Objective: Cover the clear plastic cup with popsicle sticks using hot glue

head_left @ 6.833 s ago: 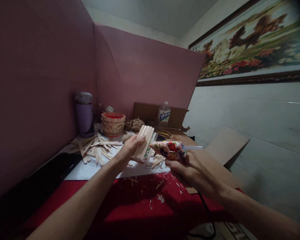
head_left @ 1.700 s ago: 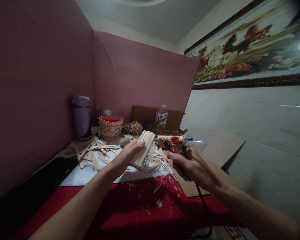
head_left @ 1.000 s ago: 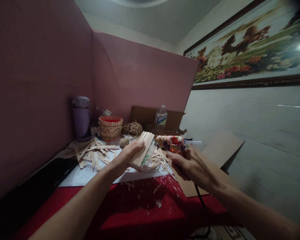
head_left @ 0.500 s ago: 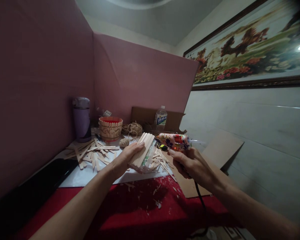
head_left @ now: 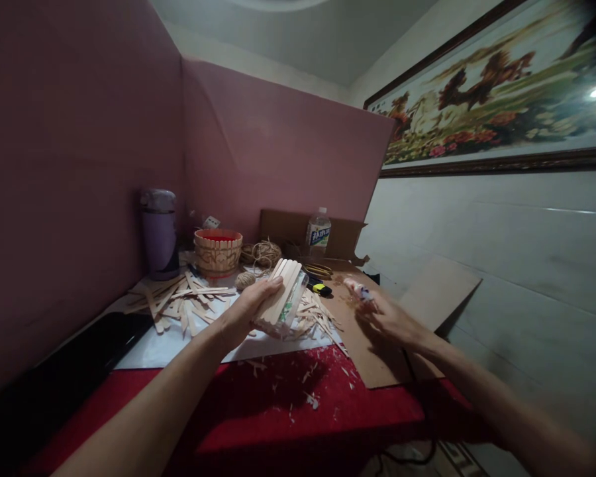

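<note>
Holding items at a cluttered craft bench, listed outward from our grip, left to right:

1. Purple tumbler (head_left: 157,232), well left of the grip, upright against the pink partition (head_left: 278,152).
2. Loose craft sticks (head_left: 179,301), scattered on the white sheet (head_left: 149,348) just left of the grip.
3. Stick-clad pot (head_left: 217,250) with red inside, behind and left of the grip; twine ball (head_left: 246,280) and loose twine bundle (head_left: 264,252) beside it.
4. Our left hand (head_left: 246,311), wrapped around the clear cup (head_left: 292,308), thumb lying on the row of sticks (head_left: 281,296) fixed side by side on its wall. The cup is tilted, raised just above the sheet, with more stick offcuts (head_left: 318,318) under and right of it.
5. Water bottle (head_left: 317,232), well behind the grip, upright in front of a cardboard flap (head_left: 288,225).
6. Yellow-and-black small tool (head_left: 320,289), just right of the cup; what it is we cannot tell.
7. Our right hand (head_left: 390,318), well right of the cup, low over the cardboard sheet (head_left: 377,361), fingers on the patterned glue gun (head_left: 357,289). Blur hides whether the fingers are closed round it.
8. Red cloth (head_left: 298,411), below both hands, flecked with wood chips.
</note>
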`<state>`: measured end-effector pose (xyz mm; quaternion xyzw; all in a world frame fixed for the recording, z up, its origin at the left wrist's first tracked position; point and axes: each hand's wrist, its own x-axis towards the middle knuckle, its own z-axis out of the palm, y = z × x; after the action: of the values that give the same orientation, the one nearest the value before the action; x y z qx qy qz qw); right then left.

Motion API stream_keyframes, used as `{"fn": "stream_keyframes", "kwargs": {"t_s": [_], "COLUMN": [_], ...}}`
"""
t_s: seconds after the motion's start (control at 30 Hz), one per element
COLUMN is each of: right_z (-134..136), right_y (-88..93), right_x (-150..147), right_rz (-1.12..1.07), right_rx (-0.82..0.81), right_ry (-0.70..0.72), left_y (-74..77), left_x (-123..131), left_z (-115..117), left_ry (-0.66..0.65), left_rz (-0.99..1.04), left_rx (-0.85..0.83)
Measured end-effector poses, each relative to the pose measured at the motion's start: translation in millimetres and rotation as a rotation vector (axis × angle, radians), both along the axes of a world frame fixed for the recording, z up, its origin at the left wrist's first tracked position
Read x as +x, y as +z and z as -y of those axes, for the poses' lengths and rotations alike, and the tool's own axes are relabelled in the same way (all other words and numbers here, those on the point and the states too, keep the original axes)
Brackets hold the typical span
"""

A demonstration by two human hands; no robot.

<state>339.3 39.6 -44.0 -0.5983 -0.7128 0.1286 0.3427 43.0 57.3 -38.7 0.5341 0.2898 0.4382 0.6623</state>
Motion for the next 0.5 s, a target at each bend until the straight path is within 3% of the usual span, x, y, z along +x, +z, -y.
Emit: {"fn": "stream_keyframes", "kwargs": {"t_s": [0.13, 0.27, 0.37, 0.5], "right_z": [-5, -3, 3, 16], "right_y": [-22.2, -21.7, -14.2, -2.1], "right_x": [23, 31, 25, -14], "right_rz": [0.297, 0.535, 0.683, 0.717], "right_rx": [-0.154, -0.179, -0.109, 0.174], "right_ry": [-0.094, -0.136, -0.103, -0.176], "left_y": [2.0, 4.9, 5.2, 4.5], "left_x": [-2, -5, -6, -7], "left_z": [1, 1, -3, -9], "left_ry": [-0.020, 0.040, 0.107, 0.175], "left_rz": [0.007, 0.018, 0.059, 0.135], "left_rx": [0.002, -0.008, -0.007, -0.017]}}
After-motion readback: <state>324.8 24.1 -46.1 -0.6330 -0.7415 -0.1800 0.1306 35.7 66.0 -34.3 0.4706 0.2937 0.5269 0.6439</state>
